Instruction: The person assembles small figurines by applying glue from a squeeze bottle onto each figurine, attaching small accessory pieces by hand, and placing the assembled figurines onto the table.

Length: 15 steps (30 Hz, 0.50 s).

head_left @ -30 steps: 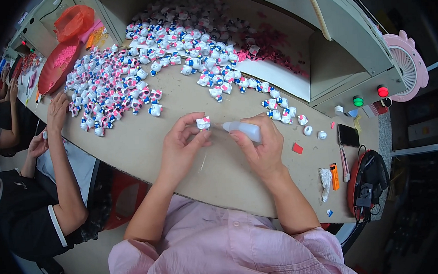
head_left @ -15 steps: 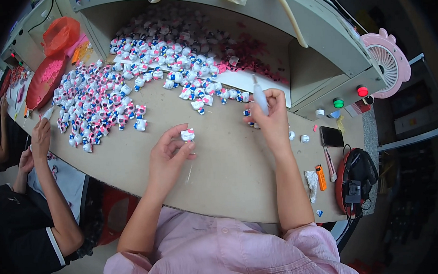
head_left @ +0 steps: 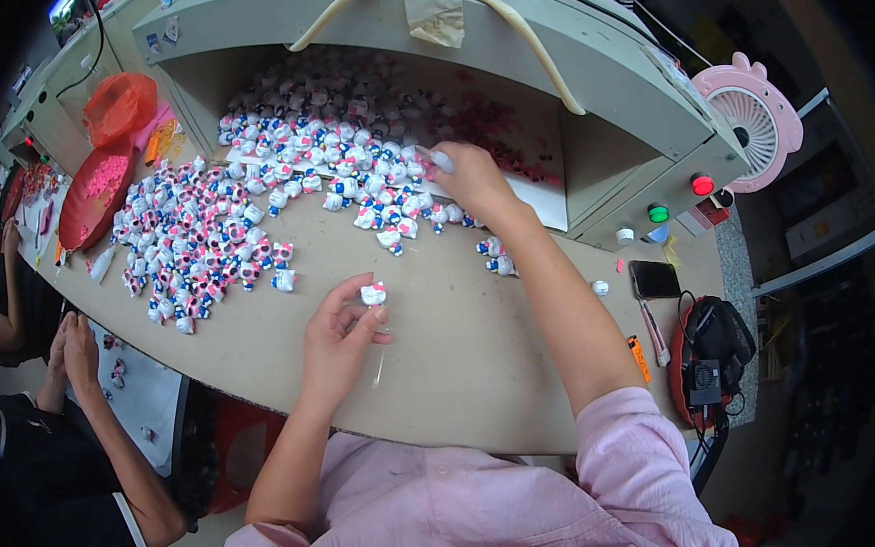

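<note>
My left hand [head_left: 337, 332] is above the bench, its thumb and fingers pinching a small white figurine [head_left: 373, 293] with pink on it. Stretched forward to the shelf opening, my right hand [head_left: 474, 179] has its fingers closed around a pale squeeze bottle [head_left: 442, 161]. Its fingertips are partly hidden, so whether they also touch a small piece cannot be made out. Just left of that hand lies a heap of white, blue and pink figurines [head_left: 350, 158]. Small dark-pink pieces [head_left: 499, 134] are scattered beyond it under the shelf.
Another figurine pile [head_left: 195, 238] covers the left of the bench, beside a red tray [head_left: 79, 220] of pink pieces. At right are a phone [head_left: 654, 279], an orange lighter [head_left: 639, 358], a black device [head_left: 718, 352] and a pink fan [head_left: 749, 124]. A co-worker [head_left: 69, 467] sits at left.
My right hand has moved forward and left with the squeeze bottle, from over the bench to the heap at the shelf. The left hand keeps its figurine in nearly the same place.
</note>
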Motion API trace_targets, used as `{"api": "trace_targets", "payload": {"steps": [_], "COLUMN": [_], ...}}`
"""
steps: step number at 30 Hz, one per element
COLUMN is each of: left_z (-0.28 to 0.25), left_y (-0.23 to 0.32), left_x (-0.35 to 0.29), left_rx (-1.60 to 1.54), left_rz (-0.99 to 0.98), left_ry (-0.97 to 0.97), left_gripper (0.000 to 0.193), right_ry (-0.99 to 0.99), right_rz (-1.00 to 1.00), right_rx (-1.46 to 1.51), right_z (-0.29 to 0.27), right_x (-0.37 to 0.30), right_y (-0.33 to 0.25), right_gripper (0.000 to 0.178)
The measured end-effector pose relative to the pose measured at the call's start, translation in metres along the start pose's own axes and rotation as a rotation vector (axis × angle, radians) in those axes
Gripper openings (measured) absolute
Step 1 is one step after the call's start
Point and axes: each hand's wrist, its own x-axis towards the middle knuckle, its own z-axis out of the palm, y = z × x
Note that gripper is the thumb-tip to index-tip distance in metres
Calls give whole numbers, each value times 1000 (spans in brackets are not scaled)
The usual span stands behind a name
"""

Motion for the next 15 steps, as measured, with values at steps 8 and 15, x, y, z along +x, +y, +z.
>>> {"api": "trace_targets", "payload": {"steps": [8,15], "left_z": [-2,-5], "left_y": [-3,-4], "left_x": [2,8], "left_rx": [20,29], "left_rz": [21,32], "left_ry": [-11,-6], "left_gripper": [44,45], "right_ry": [111,146], "right_rz": [167,21], "right_rx": [-4,77], "right_z": [-49,-38], "right_x": [-45,-49], "right_y": [42,21], "right_gripper": [26,22]}}
